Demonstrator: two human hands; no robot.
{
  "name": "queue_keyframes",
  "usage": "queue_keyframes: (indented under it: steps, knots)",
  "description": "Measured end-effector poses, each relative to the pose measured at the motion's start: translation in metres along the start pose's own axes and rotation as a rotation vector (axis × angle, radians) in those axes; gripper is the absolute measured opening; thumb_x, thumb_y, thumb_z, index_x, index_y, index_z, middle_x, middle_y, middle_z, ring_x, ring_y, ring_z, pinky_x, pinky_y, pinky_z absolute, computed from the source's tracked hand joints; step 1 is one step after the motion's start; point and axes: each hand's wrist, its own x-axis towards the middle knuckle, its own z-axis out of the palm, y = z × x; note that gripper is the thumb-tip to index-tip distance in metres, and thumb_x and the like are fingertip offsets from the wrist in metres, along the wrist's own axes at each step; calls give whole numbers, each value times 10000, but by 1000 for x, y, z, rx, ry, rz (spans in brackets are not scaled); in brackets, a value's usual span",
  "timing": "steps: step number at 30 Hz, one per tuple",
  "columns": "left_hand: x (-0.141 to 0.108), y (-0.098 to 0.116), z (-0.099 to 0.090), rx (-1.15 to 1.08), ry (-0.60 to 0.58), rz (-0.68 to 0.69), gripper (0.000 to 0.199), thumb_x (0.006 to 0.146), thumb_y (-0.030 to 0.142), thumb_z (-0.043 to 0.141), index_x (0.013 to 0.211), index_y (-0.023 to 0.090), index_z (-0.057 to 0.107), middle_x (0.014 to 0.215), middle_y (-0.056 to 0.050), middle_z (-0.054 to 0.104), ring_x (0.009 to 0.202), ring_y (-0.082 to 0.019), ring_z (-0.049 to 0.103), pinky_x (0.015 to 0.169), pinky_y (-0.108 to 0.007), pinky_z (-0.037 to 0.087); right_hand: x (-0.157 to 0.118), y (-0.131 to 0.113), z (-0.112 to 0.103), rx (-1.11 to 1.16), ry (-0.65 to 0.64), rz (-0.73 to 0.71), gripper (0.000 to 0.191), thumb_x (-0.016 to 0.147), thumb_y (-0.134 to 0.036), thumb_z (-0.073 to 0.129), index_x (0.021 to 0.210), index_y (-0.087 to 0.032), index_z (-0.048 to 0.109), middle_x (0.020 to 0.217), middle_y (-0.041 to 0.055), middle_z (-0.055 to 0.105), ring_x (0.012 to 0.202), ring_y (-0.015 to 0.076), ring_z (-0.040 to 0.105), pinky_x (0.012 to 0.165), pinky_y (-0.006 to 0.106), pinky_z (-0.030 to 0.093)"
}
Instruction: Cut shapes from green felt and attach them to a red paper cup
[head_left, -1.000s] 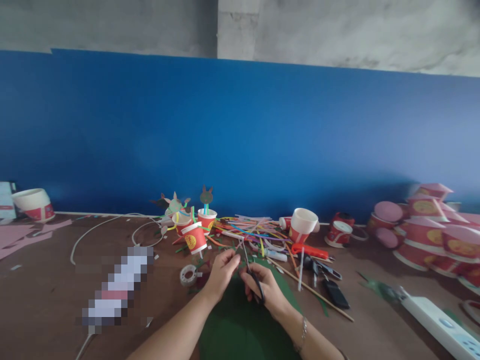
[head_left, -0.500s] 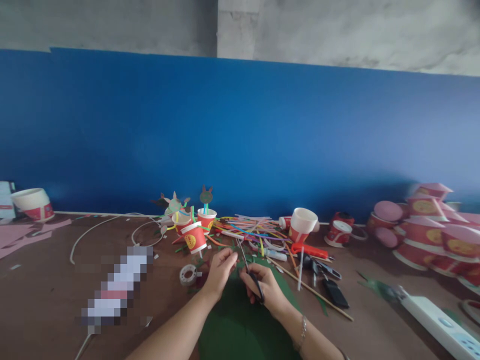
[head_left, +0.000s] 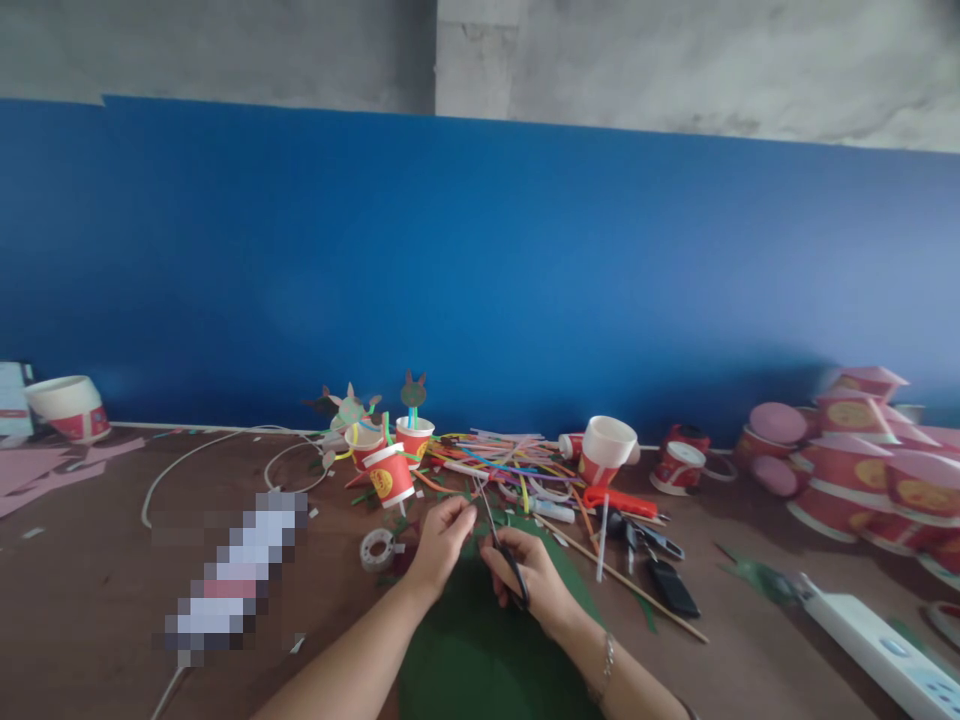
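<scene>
A blue-painted wall (head_left: 480,270) is rising beyond a brown table (head_left: 90,570), and the person's two hands are working at the table's near edge. Well off to the right of the right hand, a heap of red paper cups (head_left: 847,470) is piling up, with a white power strip (head_left: 877,640) lying nearer. Straight ahead of the hands, a tangle of coloured straws (head_left: 502,465) is spreading beside a red paper cup (head_left: 388,476). A roll of tape (head_left: 376,549) is sitting just left of the left hand (head_left: 442,545), and a wooden skewer (head_left: 622,580) is lying just right of the right hand (head_left: 525,575). The right hand is gripping black-handled scissors (head_left: 504,550) through their loops, blades pointing forward, while the left hand is closing its fingertips on the edge of a green paper sheet (head_left: 480,660) that is lying beneath both hands. Since a moment ago, the hands are barely shifting, and the blades are staying right beside the left fingertips.
</scene>
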Motion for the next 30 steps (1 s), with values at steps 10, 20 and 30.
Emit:
queue_keyframes:
  steps: [10,20,30]
  knots:
    - [1,0,0,-18,66,-26,320,796,386,492,581,168,397,526,57,344,490,-73,291,461,-202,204,0,-1,1,-22,13,27,317,666,-442,640,657,-152,512,415,-75,443,336,56,411,314,153,340]
    - [-1,3,0,58,27,22,301,811,364,484,593,167,418,547,53,337,509,-78,301,473,-203,226,-1,-2,1,4,-7,9,367,657,-496,639,721,-149,541,448,-57,496,377,74,466,357,169,362]
    - [1,0,-1,26,48,-17,338,789,437,492,592,174,410,529,57,353,473,-76,297,460,-207,222,0,-2,0,-11,-3,17,375,654,-508,642,663,-156,513,412,-72,442,334,65,409,320,169,343]
